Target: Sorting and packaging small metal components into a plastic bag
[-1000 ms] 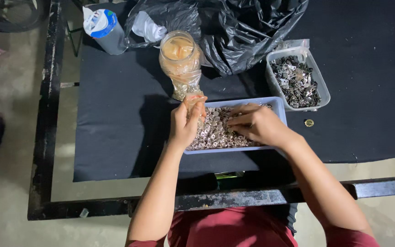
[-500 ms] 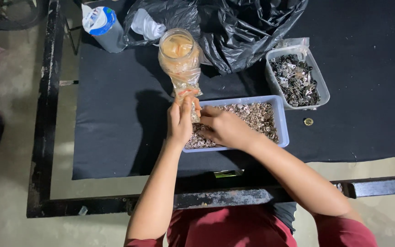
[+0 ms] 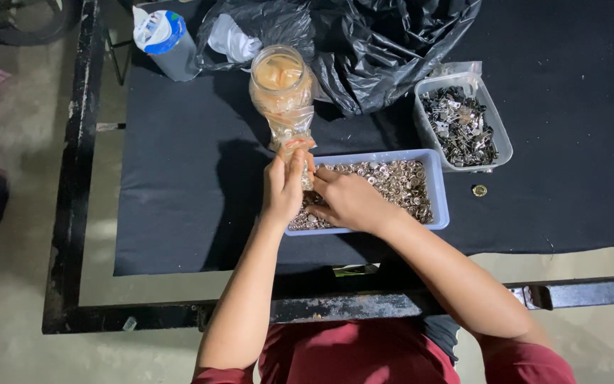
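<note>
Black cloth covers the table (image 3: pixel 179 178) under my blue tray (image 3: pixel 438 186) of small silvery rings (image 3: pixel 399 181). My left hand (image 3: pixel 283 186) pinches something too small to identify; my right hand (image 3: pixel 348 200) rests curled on the rings, fingertips hidden.

A black cloth (image 3: pixel 179 199) covers a black metal-framed table (image 3: pixel 72 213) over a pale concrete floor (image 3: pixel 15 142).

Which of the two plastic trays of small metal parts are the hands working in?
The pale blue rectangular tray of round silvery rings, nearest the person; both hands reach into its left end. The clear tray of darker metal pieces sits untouched, farther right.
</note>
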